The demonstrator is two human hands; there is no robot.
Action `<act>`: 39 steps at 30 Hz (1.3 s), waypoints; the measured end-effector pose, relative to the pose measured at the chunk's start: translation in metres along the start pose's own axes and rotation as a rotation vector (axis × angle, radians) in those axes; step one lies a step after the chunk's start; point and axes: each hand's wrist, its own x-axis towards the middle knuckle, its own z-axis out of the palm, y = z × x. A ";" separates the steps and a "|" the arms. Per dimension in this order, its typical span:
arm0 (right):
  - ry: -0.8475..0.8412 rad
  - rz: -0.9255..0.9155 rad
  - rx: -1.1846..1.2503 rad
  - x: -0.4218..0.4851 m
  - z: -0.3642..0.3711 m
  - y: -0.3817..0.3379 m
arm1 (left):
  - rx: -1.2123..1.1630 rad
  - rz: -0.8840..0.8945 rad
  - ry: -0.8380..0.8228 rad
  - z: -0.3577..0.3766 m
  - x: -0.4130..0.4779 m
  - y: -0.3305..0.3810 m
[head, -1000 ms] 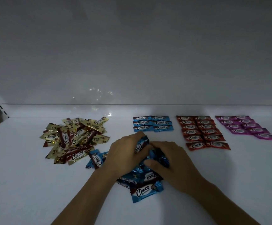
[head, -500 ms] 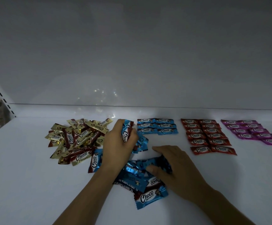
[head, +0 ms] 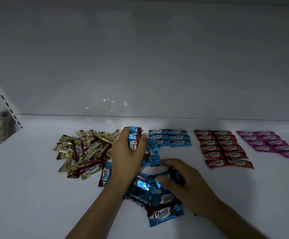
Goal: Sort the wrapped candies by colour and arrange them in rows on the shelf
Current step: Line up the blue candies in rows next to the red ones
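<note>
**A:** Starting at the left of the shelf (head: 28,195), how far along is the sorting?

**B:** The gold candies (head: 86,152) are a jumbled heap, with none laid out, so I judge that colour is entirely left to do. Just beside them, the left hand (head: 128,157) grips a small bunch of blue candies (head: 134,141), held near the back.

**A:** And the rest of the blue?

**B:** Only partly done. A loose blue pile (head: 150,192) lies at the front under both wrists. Behind it, the blue rows (head: 170,139) make a neat block, two across and three deep. The right hand (head: 188,188) lies on the pile with its fingers bent over a wrapper, but I cannot tell whether it is pinching it.

**A:** Further right?

**B:** The red rows (head: 223,147) look finished, two tidy columns. The magenta rows (head: 268,143) at the far right are laid out too, slightly staggered. So roughly half remains: most of the blue and all of the gold.
</note>
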 end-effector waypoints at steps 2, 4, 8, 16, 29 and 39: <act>0.056 0.028 0.118 0.003 -0.008 -0.001 | -0.017 -0.017 -0.003 -0.001 0.000 0.002; 0.126 -0.005 0.065 0.007 -0.014 -0.003 | -0.048 -0.050 -0.020 0.000 0.000 0.003; 0.066 0.002 0.182 0.021 -0.018 -0.013 | -0.026 -0.031 -0.057 0.001 0.000 0.002; 0.199 -0.132 0.148 0.060 -0.022 -0.014 | -0.103 -0.059 -0.068 0.000 0.002 0.000; 0.316 -0.293 -0.422 0.047 -0.032 0.036 | -0.297 -0.374 0.067 -0.002 0.008 -0.004; 0.019 -0.180 -0.502 0.042 -0.018 0.014 | -0.230 -0.323 0.055 -0.001 0.006 -0.001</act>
